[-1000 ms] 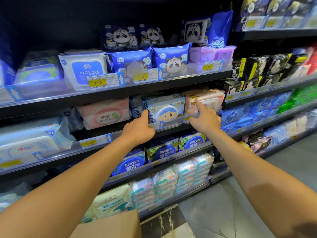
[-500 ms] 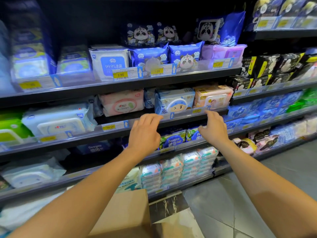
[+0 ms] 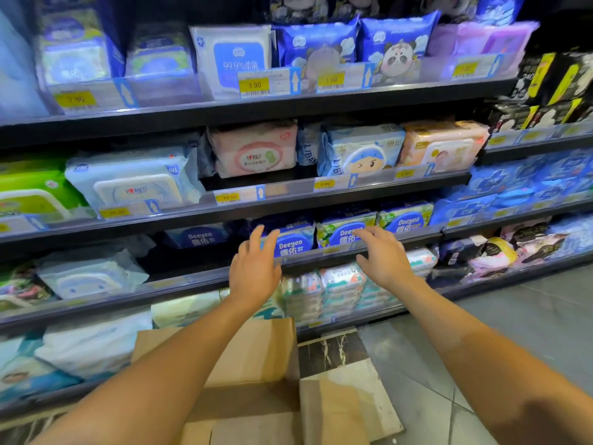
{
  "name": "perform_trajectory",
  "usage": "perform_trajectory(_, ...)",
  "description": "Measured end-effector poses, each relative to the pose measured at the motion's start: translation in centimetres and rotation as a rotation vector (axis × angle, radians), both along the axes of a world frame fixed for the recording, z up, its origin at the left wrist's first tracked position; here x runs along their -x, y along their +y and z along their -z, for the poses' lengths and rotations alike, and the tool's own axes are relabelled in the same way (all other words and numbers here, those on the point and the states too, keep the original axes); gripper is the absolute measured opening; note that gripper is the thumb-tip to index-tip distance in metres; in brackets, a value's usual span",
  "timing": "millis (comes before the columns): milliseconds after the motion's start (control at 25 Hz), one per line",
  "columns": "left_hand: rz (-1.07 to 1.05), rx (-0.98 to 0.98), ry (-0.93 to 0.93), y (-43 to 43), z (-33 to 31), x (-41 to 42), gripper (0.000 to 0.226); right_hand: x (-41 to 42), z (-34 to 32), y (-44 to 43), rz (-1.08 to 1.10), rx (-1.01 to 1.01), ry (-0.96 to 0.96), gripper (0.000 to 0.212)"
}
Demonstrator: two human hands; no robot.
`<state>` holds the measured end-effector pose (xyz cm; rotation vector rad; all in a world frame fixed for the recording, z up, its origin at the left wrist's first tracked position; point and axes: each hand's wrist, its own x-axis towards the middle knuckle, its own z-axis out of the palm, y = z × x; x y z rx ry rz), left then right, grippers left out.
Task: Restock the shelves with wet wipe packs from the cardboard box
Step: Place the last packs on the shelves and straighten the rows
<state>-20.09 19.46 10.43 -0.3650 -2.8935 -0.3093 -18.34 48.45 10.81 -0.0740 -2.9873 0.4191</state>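
My left hand [image 3: 255, 268] and my right hand [image 3: 383, 255] hover empty with fingers spread, just in front of the shelf of blue Deeyeo wipe packs [image 3: 345, 231]. One shelf higher stand a blue cartoon-face wipe pack [image 3: 362, 150], a peach pack [image 3: 442, 142] and a pink pack [image 3: 255, 149]. The cardboard box [image 3: 256, 380] sits on the floor below my arms, its flaps open; its contents are hidden.
Dark shelves [image 3: 288, 107] full of wipe packs fill the view, with yellow price tags along their rails. A gap lies on the Deeyeo shelf left of my left hand. Grey tiled floor [image 3: 529, 322] stretches to the right. A second shelf unit [image 3: 545, 136] continues rightward.
Both hands have dropped from the middle shelf with the cartoon-face pack down to the Deeyeo shelf level. The view has shifted left and down, showing more of the box.
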Motion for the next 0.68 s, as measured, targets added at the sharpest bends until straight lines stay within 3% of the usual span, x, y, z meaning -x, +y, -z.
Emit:
perform_trajectory(200, -0.158, -0.332, -0.181, 0.4, 1.2, 3.6, 0.082, 3.2, 1.9, -2.5, 0.045, -0.028, 0.044, 0.072)
perform_trajectory(360, -0.158, -0.488, -0.166, 0.4, 1.8, 4.9, 0.07, 5.6, 3.0, -4.0, 0.125, -0.079, 0.116, 0.069)
perform_trajectory(520, -0.145, -0.539, -0.142, 0.3, 2.3, 5.4, 0.047, 6.5, 4.6, -4.2, 0.188, -0.161, 0.251, 0.053)
perform_trajectory(680, -0.127, -0.524, -0.141, 0.7, 2.5, 6.1, 0.046, 7.2, 4.4, -4.2, 0.241, -0.195, 0.281, 0.049)
